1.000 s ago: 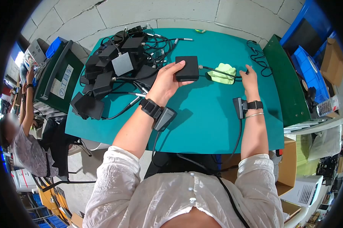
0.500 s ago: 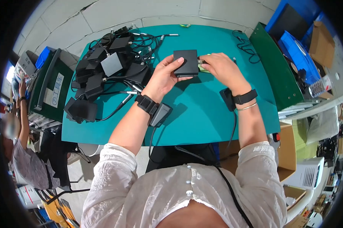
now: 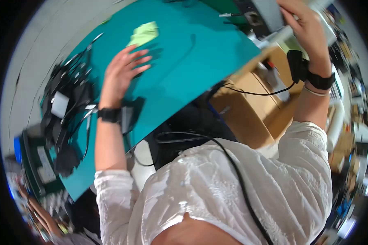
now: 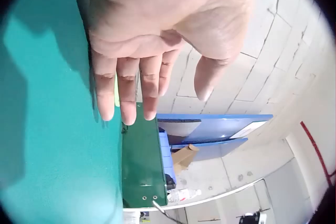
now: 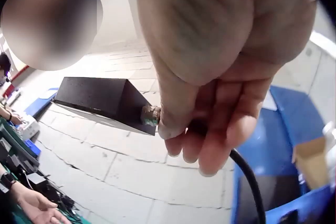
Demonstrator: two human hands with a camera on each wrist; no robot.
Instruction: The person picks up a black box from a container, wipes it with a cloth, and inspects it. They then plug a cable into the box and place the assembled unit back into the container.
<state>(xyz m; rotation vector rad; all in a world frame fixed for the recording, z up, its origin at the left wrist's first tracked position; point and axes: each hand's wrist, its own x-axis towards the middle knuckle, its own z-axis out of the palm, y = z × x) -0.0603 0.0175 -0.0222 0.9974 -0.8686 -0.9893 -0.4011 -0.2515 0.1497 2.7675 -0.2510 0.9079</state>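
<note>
In my right hand (image 3: 308, 32), raised past the table's right end, is a black box (image 5: 94, 98). The thumb and fingers pinch it at the metal connector (image 5: 150, 115) on one end, where its black cable (image 5: 251, 182) begins; the curled fingers hide part of that cable. My left hand (image 3: 120, 69) holds nothing and is over the teal table (image 3: 180, 77), fingers spread. Just beyond its fingertips lies a crumpled yellow-green cloth (image 3: 144, 34). The left wrist view shows its fingers nearly straight.
A pile of black boxes and cables (image 3: 63, 130) covers the table's left part. An open cardboard box (image 3: 241, 118) stands below the table's right front edge. Beyond the left end are a dark green cabinet (image 3: 37, 163) and another person (image 3: 41, 216).
My left hand has let go of the black box. My right hand has carried it by its connector end from mid-table to the far right. The head view has turned right.
</note>
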